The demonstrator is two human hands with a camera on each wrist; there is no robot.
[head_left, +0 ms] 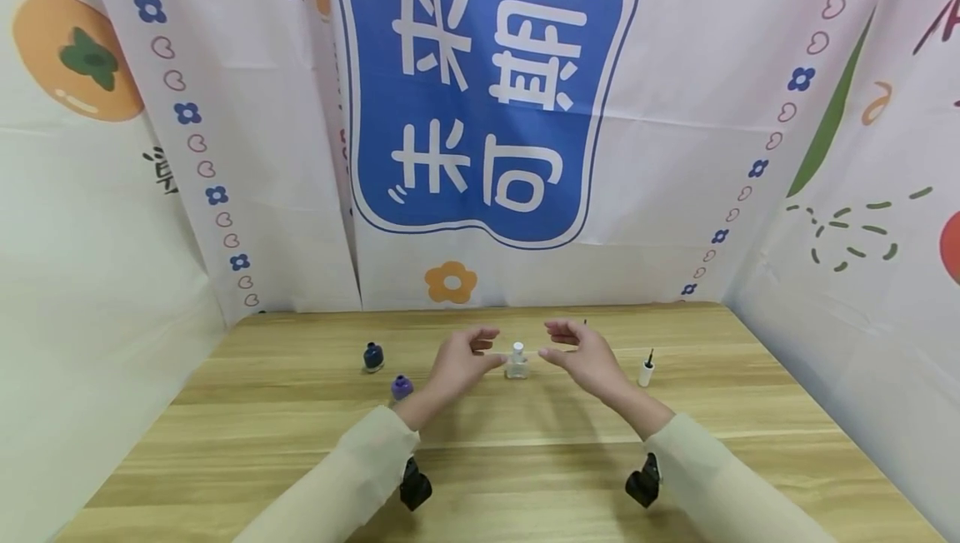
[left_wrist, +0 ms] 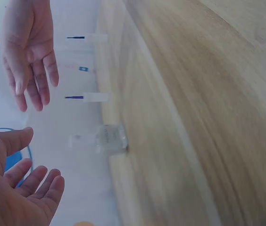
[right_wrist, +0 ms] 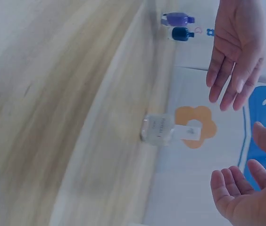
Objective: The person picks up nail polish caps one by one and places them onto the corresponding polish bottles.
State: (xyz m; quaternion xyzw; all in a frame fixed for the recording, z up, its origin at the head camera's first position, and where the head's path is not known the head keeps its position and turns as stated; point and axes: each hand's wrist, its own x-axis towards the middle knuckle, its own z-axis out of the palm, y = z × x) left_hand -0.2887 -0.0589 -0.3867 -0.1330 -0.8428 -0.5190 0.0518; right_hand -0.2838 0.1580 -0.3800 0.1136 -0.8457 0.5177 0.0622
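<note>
A clear glass nail polish bottle (head_left: 517, 366) with a white cap stands upright on the table between my hands. My left hand (head_left: 467, 360) hovers to its left, fingers loosely bent and holding nothing. To its right is my right hand (head_left: 588, 360), likewise holding nothing. In both wrist views the hands face each other above the bottle (right_wrist: 157, 129), apart from it. Two uncapped nail polish bottles, one dark blue (head_left: 373, 358) and one purple (head_left: 402, 387), stand left of my left hand. A white brush cap (head_left: 646, 373) stands bristles up beyond my right hand.
A second white brush cap (left_wrist: 96, 97) stands bristles up; in the head view my right hand hides most of it. The wooden table (head_left: 525, 485) ends against a printed white cloth (head_left: 660, 218) at the back, with cloth on both sides.
</note>
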